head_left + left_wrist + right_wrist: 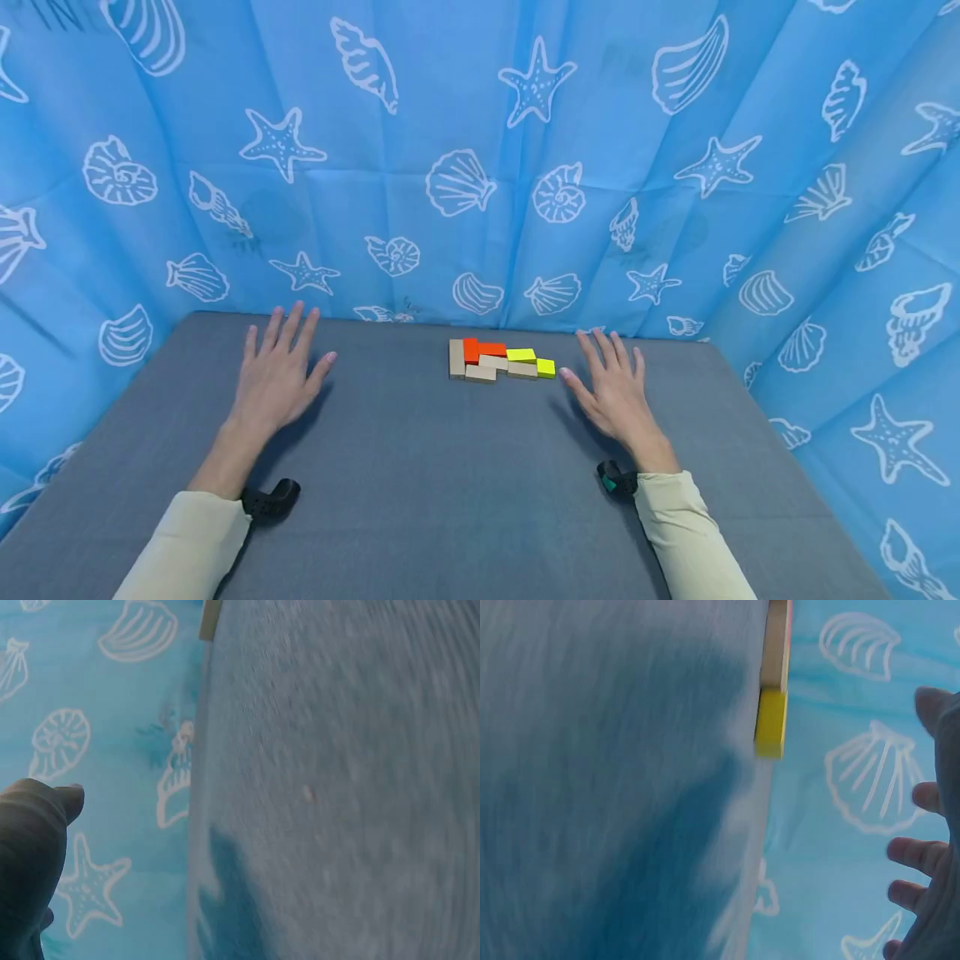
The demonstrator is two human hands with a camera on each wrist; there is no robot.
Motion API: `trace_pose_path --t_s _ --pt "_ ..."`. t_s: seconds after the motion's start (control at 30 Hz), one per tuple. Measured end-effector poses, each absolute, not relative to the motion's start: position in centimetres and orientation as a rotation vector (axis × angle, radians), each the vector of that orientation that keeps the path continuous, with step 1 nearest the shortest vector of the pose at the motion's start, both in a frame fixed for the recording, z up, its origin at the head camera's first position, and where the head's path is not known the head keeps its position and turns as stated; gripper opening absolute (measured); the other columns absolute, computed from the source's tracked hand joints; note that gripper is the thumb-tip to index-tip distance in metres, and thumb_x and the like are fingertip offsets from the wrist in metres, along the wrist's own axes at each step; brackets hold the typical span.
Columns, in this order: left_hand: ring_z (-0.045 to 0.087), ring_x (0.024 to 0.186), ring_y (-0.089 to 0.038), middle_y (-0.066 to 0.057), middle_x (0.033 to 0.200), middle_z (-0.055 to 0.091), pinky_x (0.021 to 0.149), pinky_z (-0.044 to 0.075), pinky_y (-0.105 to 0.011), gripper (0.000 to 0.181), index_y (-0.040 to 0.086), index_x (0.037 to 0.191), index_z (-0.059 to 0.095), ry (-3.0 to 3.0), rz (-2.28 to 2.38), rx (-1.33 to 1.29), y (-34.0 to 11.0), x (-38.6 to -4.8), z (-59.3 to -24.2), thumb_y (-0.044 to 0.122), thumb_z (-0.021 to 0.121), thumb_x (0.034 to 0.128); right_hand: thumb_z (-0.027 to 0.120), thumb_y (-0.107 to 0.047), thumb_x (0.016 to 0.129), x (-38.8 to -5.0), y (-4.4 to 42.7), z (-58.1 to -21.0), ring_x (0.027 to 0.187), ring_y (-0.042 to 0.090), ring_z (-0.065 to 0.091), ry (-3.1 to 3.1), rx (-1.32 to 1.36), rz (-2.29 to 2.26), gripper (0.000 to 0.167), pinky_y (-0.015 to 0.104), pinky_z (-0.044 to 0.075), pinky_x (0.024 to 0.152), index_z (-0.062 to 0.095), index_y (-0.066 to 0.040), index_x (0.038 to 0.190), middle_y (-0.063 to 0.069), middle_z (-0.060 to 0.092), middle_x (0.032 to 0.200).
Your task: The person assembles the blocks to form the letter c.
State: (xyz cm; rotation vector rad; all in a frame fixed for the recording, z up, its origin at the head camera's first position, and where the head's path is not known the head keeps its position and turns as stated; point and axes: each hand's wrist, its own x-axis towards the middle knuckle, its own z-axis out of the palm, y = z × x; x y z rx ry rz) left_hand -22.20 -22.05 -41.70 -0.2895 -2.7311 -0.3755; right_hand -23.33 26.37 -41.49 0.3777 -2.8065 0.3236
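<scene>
A small cluster of rectangular blocks lies close together near the far edge of the table. An upright-running beige block (pixel 457 359) is at its left end, orange-red blocks (pixel 492 349) are at the back, and a yellow block (pixel 545 368) ends it on the right. My right hand (pixel 615 396) is just right of that end, fingers spread, touching no block. Well to the left, my left hand (pixel 276 375) has its fingers straight and holds nothing. Shadows fall beside both hands. The right wrist view shows the yellow block (pixel 771 724) and fingers (pixel 915 855).
The grey cloth-covered table (pixel 442 500) spreads out in front of me. Behind it and along the sides hangs a blue curtain (pixel 480 242) printed with white shells and starfish. Black bands (pixel 272 500) sit at both wrists, by the pale sleeves.
</scene>
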Motion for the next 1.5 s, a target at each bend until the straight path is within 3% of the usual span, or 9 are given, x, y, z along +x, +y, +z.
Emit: trace_pose_path --t_s 0.3,0.77,0.93,1.07,1.3,1.5 --pt "0.033 0.142 -0.048 -0.029 0.153 0.038 0.111 0.028 -0.068 0.066 0.0 0.156 0.036 -2.665 -0.551 -0.412 -18.8 -22.6 -41.1 0.032 0.06 0.103 0.061 -0.041 0.102 -22.8 23.5 -41.3 0.14 0.042 0.036 -2.786 0.502 0.46 0.062 0.065 0.023 0.107 0.046 -0.006 0.15 0.022 0.047 0.147" --pt "0.054 0.126 -0.041 -0.023 0.14 0.054 0.101 0.046 -0.059 0.059 0.004 0.151 0.046 -2.752 -1.223 -0.49 -11.7 -25.6 -41.7 0.03 0.065 0.1011 0.072 -0.029 0.096 -23.4 19.0 -41.4 0.11 0.031 0.058 -2.816 0.663 0.714 0.044 0.049 0.042 0.088 0.066 -0.004 0.131 0.014 0.063 0.123" --pt "0.055 0.122 -0.038 -0.021 0.135 0.057 0.099 0.047 -0.056 0.055 0.008 0.147 0.054 -2.775 -1.381 -0.454 -9.8 -27.2 -42.9 0.03 0.068 0.0993 0.075 -0.025 0.095 -24.1 17.7 -41.6 0.106 0.029 0.061 -2.845 0.681 0.81 0.042 0.048 0.048 0.091 0.067 -0.004 0.13 0.013 0.062 0.118" --pt "0.056 0.12 -0.036 -0.018 0.132 0.059 0.099 0.047 -0.054 0.049 0.012 0.144 0.06 -2.806 -1.444 -0.421 -8.7 -28.4 -43.6 0.032 0.068 0.0992 0.076 -0.023 0.094 -24.9 16.8 -41.8 0.098 0.025 0.06 -2.864 0.659 0.899 0.04 0.043 0.053 0.086 0.069 -0.004 0.128 0.011 0.063 0.111" --pt "0.05 0.119 -0.035 -0.012 0.136 0.062 0.103 0.039 -0.055 0.042 0.02 0.136 0.068 -2.86 -1.427 -0.383 -7.3 -29.4 -44.1 0.035 0.071 0.0971 0.078 -0.02 0.092 -26.0 15.5 -42.4 0.084 0.02 0.054 -2.914 0.592 0.934 0.036 0.034 0.047 0.073 0.073 -0.005 0.124 0.008 0.06 0.099" --pt "0.044 0.112 -0.033 -0.016 0.128 0.055 0.095 0.034 -0.052 0.037 0.024 0.131 0.071 -2.962 -1.265 -0.32 -6.7 -29.5 -44.1 0.038 0.071 0.0967 0.078 -0.018 0.092 -26.1 14.8 -42.6 0.083 0.02 0.054 -2.937 0.576 0.885 0.033 0.033 0.047 0.071 0.075 -0.003 0.121 0.008 0.056 0.098"
